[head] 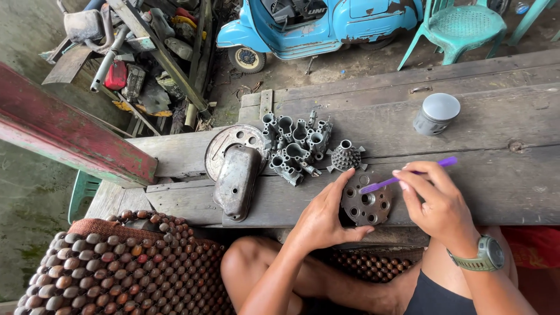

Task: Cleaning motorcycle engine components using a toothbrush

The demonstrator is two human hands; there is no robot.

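My left hand (324,219) grips the round, holed grey metal disc (366,204) on the wooden counter (496,175). My right hand (434,201) pinches a purple plastic brush (408,175), its tip touching the disc.

An open-air motor repair workshop. A rough plank workbench (408,116) carries greasy engine parts — a finned casting (297,149), a piston (436,114), a metal cover (236,181). Beyond the bench stands a worn blue scooter (315,26); to the bench's far left, a heap of scrap parts (140,64) — on bare concrete.
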